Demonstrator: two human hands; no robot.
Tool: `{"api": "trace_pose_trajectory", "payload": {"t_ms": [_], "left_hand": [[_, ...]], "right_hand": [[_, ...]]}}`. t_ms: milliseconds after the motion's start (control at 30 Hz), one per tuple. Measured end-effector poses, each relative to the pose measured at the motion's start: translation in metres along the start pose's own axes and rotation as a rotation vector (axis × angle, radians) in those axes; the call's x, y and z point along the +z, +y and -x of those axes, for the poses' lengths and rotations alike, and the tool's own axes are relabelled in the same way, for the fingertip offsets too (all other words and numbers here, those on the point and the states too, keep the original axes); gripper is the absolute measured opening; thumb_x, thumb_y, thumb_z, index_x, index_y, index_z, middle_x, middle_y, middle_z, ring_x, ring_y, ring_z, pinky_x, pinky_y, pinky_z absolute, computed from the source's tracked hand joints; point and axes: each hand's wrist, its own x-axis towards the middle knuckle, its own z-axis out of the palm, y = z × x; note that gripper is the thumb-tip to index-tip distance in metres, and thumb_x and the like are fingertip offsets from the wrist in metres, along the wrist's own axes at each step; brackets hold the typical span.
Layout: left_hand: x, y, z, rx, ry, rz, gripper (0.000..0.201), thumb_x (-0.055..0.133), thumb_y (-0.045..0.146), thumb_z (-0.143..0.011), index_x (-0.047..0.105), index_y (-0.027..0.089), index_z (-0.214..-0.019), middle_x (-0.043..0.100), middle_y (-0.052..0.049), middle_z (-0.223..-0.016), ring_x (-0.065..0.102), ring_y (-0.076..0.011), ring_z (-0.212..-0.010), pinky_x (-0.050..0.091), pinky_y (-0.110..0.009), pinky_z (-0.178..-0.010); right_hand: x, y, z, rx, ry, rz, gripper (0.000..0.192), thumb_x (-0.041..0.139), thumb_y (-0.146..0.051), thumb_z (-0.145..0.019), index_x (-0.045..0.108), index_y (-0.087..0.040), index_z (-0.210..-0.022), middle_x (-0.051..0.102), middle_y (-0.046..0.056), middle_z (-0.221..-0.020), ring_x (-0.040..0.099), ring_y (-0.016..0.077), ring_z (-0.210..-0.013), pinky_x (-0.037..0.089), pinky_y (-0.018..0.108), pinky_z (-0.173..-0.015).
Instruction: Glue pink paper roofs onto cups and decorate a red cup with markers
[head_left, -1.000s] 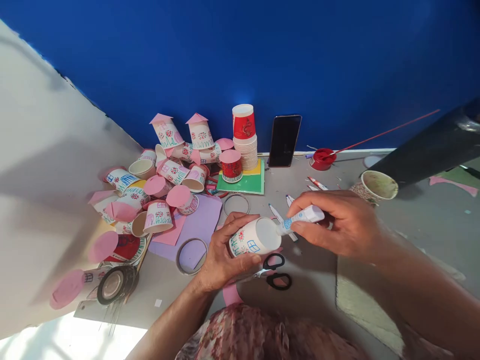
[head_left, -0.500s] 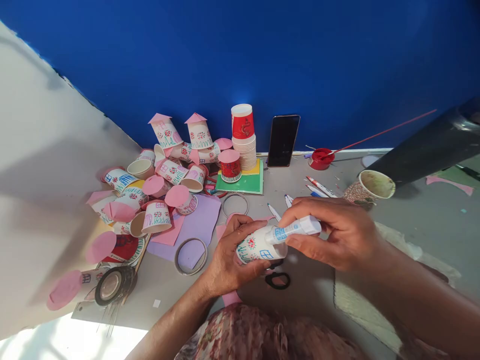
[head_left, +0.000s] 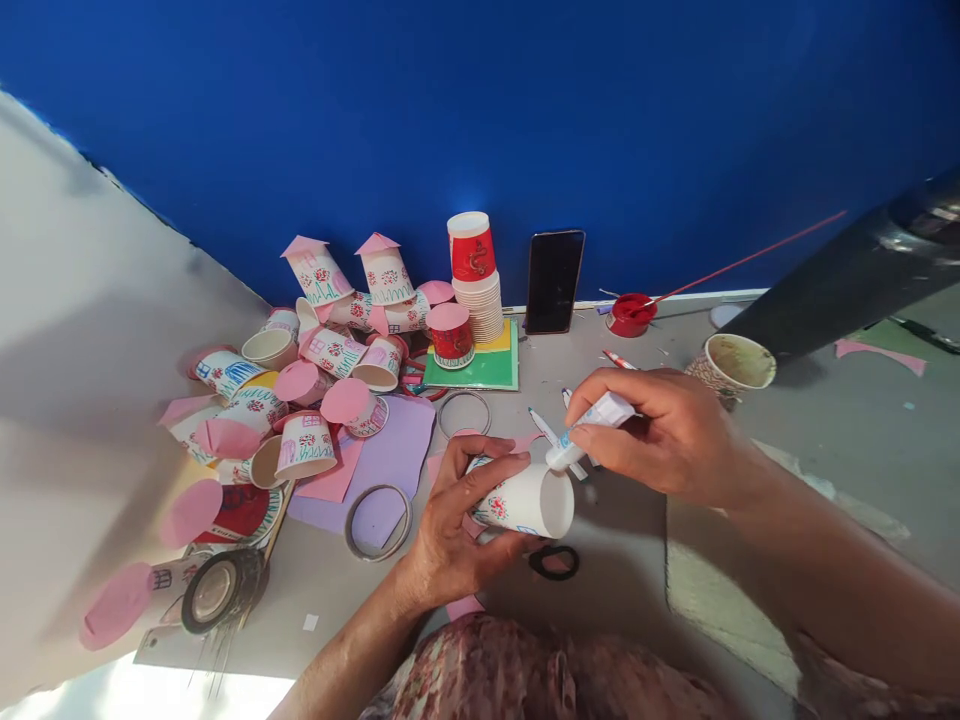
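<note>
My left hand (head_left: 461, 515) is wrapped round a white paper cup (head_left: 517, 502) with red flowers and a bit of blue drawn on it. The cup lies on its side in the air, its base end turned to the right. Between the thumb and fingers of my right hand (head_left: 660, 435) is a glue stick (head_left: 589, 430), a white tube with blue print. Its tip meets the upper rim of the cup's base end. Below the cup, the black handle loop of scissors (head_left: 555, 562) shows; the rest is hidden.
Several decorated cups with pink paper tops (head_left: 307, 445) are heaped at the left. A cup stack (head_left: 478, 305), a phone (head_left: 553, 283) and a red pot (head_left: 631, 315) stand by the blue wall. Tape rings (head_left: 377, 522), purple paper (head_left: 405, 430), markers (head_left: 541, 425) and a stained cup (head_left: 739, 362) lie around.
The glue stick has shifted from across the cup's side to the rim of its base end and tilted more steeply. The cup has turned, showing its base. The view has shifted slightly.
</note>
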Motion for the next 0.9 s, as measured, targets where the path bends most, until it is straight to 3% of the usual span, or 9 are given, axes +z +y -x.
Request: {"api": "trace_pose_trajectory", "payload": {"t_ms": [233, 433, 633, 900], "left_hand": [[0.001, -0.002, 0.0, -0.031, 0.138, 0.091, 0.067, 0.09, 0.035, -0.082, 0.065, 0.035, -0.144, 0.061, -0.011, -0.131, 0.065, -0.0334, -0.126, 0.055, -0.052, -0.105], [-0.001, 0.0, 0.0, -0.129, 0.193, 0.092, 0.065, 0.091, 0.047, -0.08, 0.069, 0.032, -0.14, 0.069, -0.011, -0.129, 0.06, -0.0299, -0.124, 0.052, -0.047, -0.106], [-0.002, 0.007, -0.003, -0.227, 0.168, 0.004, 0.063, 0.083, 0.06, -0.084, 0.072, 0.026, -0.135, 0.068, -0.011, -0.121, 0.062, -0.0288, -0.115, 0.055, -0.044, -0.098], [0.0, 0.005, 0.001, -0.137, 0.066, -0.215, 0.061, 0.08, 0.047, -0.088, 0.063, 0.027, -0.143, 0.063, -0.011, -0.125, 0.06, -0.0288, -0.117, 0.055, -0.045, -0.097]], "right_hand": [[-0.002, 0.002, -0.001, 0.111, -0.012, -0.119, 0.013, 0.069, -0.03, -0.086, 0.069, -0.021, -0.077, 0.053, -0.006, -0.051, 0.041, 0.0084, -0.044, 0.027, 0.023, -0.042], [0.001, 0.0, 0.002, 0.084, -0.035, -0.142, 0.009, 0.069, -0.025, -0.084, 0.07, -0.021, -0.076, 0.053, -0.007, -0.053, 0.039, 0.0078, -0.044, 0.026, 0.023, -0.041], [0.001, -0.01, 0.01, -0.073, -0.041, -0.078, 0.006, 0.067, -0.019, -0.083, 0.07, -0.023, -0.08, 0.057, -0.007, -0.054, 0.04, 0.0079, -0.043, 0.027, 0.024, -0.041], [0.009, -0.012, 0.017, -0.369, 0.022, 0.188, 0.002, 0.067, -0.022, -0.093, 0.069, -0.023, -0.093, 0.066, -0.003, -0.065, 0.056, 0.0137, -0.055, 0.042, 0.028, -0.055]]}}
